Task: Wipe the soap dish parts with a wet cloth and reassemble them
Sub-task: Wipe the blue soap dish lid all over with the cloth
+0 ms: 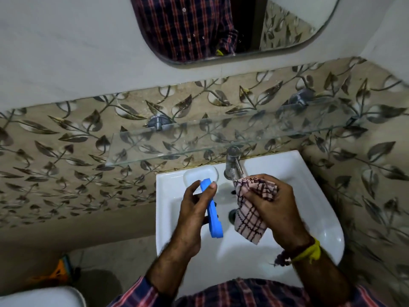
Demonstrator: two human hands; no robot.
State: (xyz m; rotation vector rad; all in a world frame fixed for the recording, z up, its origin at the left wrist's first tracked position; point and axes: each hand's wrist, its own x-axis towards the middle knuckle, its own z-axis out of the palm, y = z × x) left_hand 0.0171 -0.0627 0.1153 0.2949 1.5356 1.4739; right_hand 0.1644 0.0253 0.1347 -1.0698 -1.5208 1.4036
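Note:
Over the white basin, my left hand (194,209) grips a blue soap dish part (213,214), held on edge with thumb and fingers round its upper end. My right hand (273,204) holds a bunched pink checked cloth (251,216) just below the tap's spout, its loose end hanging down into the bowl. The two hands are a short gap apart and the cloth does not touch the blue part. Any other soap dish part is out of sight.
A metal tap (233,165) stands at the back of the white sink (314,196), with a moulded soap recess (200,173) to its left. A glass shelf (199,142) juts from the leaf-patterned tiles above, below a mirror (276,25). A white toilet lid (39,298) is at lower left.

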